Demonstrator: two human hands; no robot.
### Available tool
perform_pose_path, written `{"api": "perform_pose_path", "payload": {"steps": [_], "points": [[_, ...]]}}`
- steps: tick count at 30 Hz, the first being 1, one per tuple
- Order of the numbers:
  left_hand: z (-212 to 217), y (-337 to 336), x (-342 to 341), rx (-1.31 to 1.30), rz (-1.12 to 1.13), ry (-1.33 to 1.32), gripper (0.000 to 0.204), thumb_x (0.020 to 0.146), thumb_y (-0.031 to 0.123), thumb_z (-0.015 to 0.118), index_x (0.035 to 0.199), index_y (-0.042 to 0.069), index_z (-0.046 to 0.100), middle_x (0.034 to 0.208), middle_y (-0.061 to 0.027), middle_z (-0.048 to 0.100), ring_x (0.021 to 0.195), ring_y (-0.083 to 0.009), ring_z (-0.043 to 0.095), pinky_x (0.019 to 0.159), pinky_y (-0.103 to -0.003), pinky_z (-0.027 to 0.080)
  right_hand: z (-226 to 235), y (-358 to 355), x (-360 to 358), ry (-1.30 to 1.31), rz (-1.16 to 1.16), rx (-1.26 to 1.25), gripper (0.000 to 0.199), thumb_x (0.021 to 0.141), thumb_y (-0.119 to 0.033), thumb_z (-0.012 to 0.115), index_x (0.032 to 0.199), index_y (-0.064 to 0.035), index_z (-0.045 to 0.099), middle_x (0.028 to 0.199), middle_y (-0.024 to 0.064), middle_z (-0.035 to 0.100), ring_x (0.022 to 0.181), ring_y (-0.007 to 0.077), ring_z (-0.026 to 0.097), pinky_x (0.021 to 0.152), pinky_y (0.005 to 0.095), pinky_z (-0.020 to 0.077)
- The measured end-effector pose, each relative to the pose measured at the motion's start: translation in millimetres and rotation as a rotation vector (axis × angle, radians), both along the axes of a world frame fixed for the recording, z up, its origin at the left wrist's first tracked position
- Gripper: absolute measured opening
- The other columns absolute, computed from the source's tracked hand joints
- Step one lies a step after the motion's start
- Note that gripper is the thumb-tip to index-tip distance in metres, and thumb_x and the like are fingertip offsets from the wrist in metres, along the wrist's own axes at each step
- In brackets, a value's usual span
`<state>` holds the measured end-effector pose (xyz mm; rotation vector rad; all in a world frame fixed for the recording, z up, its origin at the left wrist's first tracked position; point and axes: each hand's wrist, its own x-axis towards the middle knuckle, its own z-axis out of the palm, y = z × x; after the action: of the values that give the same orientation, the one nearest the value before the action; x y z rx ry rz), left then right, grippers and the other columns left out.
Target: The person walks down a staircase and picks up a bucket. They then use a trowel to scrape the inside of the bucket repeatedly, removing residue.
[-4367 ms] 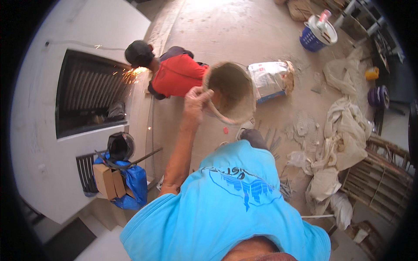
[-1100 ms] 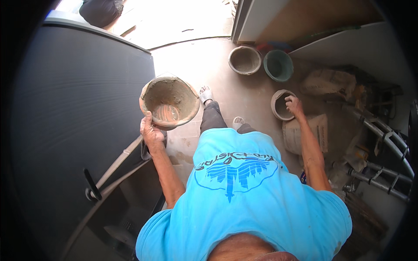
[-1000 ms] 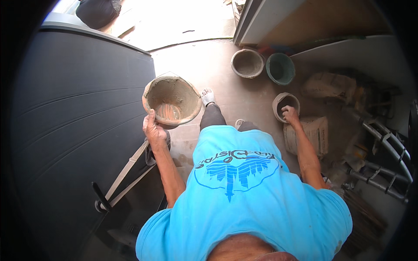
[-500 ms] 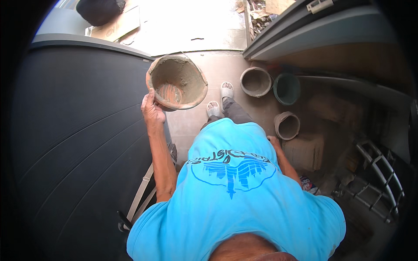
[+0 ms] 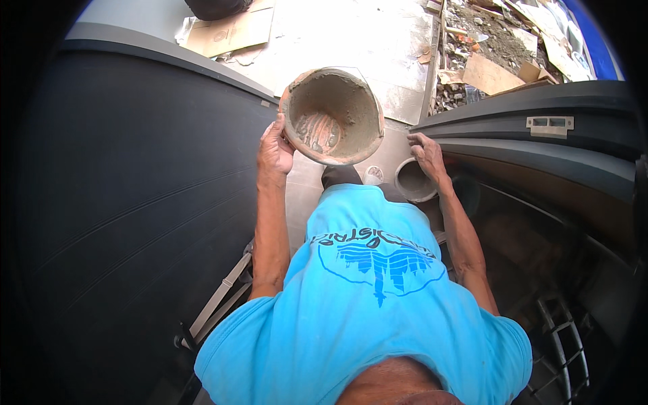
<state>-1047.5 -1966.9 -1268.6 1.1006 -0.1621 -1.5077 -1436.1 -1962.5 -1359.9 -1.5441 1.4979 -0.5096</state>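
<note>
Pale concrete floor [image 5: 351, 40] lay ahead, sunlit, running between two dark curved walls: a broad one on the left [image 5: 121, 202] and a stepped one on the right [image 5: 540, 128]. On the right wall's upper band sat a small grey rectangular plate [image 5: 548, 123] with two slots. Flat brown cardboard [image 5: 229, 30] lay on the floor at the top left, next to a dark shape at the picture's top edge. Rubble [image 5: 499, 47] with cardboard scraps and paper was heaped at the top right, with a blue sheet [image 5: 594, 34] along its far edge.

The left hand [image 5: 275, 150] gripped the rim of a round pan [image 5: 332, 115], fingers curled over the edge, holding it raised and tilted so its inside showed. The pan was coated in grey mortar, with a wet smear at the bottom. The right hand [image 5: 426, 154] reached down with fingers bent over the rim of a small grey bucket [image 5: 414, 181] that stood on the floor just below the right wall; whether it had closed on the rim could not be told. The person wore a blue shirt [image 5: 364, 297] with a darker blue print on the chest. Grey straps [image 5: 219, 307] hung near the left elbow.
</note>
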Motion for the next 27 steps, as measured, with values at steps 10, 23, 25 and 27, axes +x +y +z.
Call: {"api": "perform_pose_path", "payload": {"steps": [10, 23, 25, 27], "points": [[26, -201, 95, -0.047, -0.195, 0.111, 0.039, 0.094, 0.027, 0.072, 0.122, 0.003, 0.060, 0.118, -0.0070, 0.068, 0.112, -0.0182, 0.063, 0.101, -0.037, 0.048, 85, -323, 177, -0.064, 0.014, -0.213, 0.057, 0.081, -0.023, 0.057, 0.133, -0.0004, 0.059, 0.121, 0.0263, 0.067, 0.110, 0.0353, 0.067, 0.096, 0.0412, 0.0525], [39, -351, 175, -0.027, -0.333, 0.123, 0.031, 0.096, 0.028, 0.070, 0.116, 0.005, 0.063, 0.114, -0.0036, 0.070, 0.107, -0.0142, 0.064, 0.095, -0.032, 0.049, 66, -465, 248, -0.004, -0.192, -0.230, 0.036, 0.081, -0.014, 0.058, 0.111, 0.0003, 0.072, 0.091, 0.0169, 0.074, 0.084, 0.0221, 0.070, 0.079, 0.0338, 0.0541], [55, -403, 157, -0.009, -0.349, 0.063, 0.031, 0.095, 0.031, 0.072, 0.113, 0.007, 0.064, 0.110, -0.0026, 0.070, 0.103, -0.0125, 0.063, 0.094, -0.030, 0.048, 84, -501, 236, -0.016, -0.309, -0.220, 0.033, 0.079, -0.019, 0.057, 0.101, -0.0018, 0.075, 0.097, 0.0178, 0.074, 0.088, 0.0295, 0.072, 0.084, 0.0373, 0.0539], [42, -439, 138, 0.027, -0.377, 0.073, 0.031, 0.094, 0.032, 0.073, 0.111, 0.007, 0.064, 0.108, -0.0019, 0.070, 0.099, -0.0121, 0.063, 0.092, -0.030, 0.048, 102, -525, 212, -0.004, -0.394, -0.119, 0.029, 0.079, -0.018, 0.057, 0.093, -0.0006, 0.076, 0.085, 0.0161, 0.074, 0.079, 0.0259, 0.070, 0.080, 0.0363, 0.0539]]}}
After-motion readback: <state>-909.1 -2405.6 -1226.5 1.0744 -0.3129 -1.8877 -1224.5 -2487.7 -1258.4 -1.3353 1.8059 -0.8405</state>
